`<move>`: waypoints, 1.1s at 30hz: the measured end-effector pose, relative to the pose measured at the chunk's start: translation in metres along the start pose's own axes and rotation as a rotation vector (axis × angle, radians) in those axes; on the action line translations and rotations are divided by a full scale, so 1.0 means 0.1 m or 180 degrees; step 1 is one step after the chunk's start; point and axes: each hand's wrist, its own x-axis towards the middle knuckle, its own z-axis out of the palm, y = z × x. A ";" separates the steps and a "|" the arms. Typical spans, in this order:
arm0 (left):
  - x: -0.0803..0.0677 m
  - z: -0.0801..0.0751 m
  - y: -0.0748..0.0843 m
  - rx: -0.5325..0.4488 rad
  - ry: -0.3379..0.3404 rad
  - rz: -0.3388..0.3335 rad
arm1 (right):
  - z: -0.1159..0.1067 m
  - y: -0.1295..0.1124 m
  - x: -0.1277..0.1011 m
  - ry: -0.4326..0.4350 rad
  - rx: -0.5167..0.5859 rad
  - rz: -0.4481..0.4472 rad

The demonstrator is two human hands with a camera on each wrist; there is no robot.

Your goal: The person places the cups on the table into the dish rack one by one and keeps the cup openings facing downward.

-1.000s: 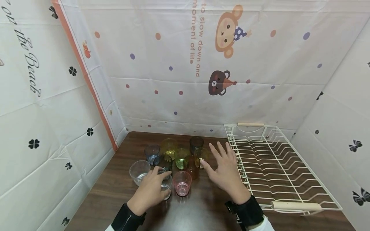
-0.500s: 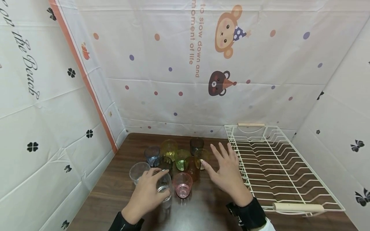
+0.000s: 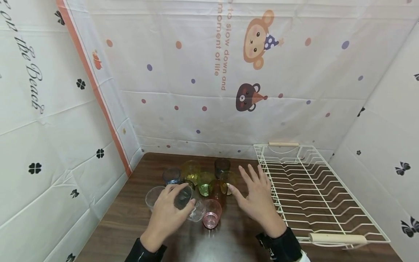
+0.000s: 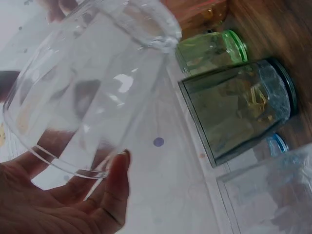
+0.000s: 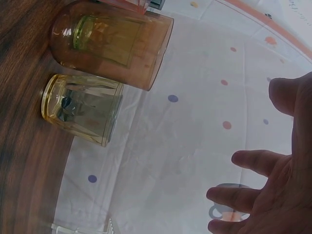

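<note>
My left hand [image 3: 167,215] holds a clear glass [image 4: 105,92] by its rim, between thumb and fingers. Tilted, the glass has its base towards the pink glass [image 3: 212,215]; in the head view it overlaps that glass, and I cannot tell whether they touch. A second clear glass [image 3: 152,197] is partly hidden behind the left hand. The grey-green glass [image 4: 239,109] stands close by. My right hand [image 3: 259,200] hovers with spread fingers, holding nothing, beside the pale yellow glass [image 5: 83,108] and the amber glass [image 5: 114,44].
Behind stand a blue glass [image 3: 171,175], a yellow glass [image 3: 191,169], a green glass [image 3: 205,184] and a dark glass [image 3: 222,166]. A white wire rack with a wooden handle [image 3: 338,239] occupies the right of the brown table [image 3: 114,222]. Printed cloth [image 3: 203,65] encloses the table.
The left hand has lifted the clear glass and tipped it, swinging its base right towards the pink glass. The pink glass has shifted slightly right. The right hand has hardly moved.
</note>
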 end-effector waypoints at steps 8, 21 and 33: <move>0.11 0.18 0.00 -0.0757 0.0266 0.0157 | 0.03 0.00 0.00 0.0184 -0.0035 -0.0115; 0.31 0.36 0.17 -0.1476 0.0468 0.0157 | 0.07 -0.01 -0.01 0.0295 0.0108 -0.0151; 0.47 0.42 0.34 -0.2266 0.0104 -0.0027 | 0.06 -0.03 -0.01 0.0702 0.0313 -0.0166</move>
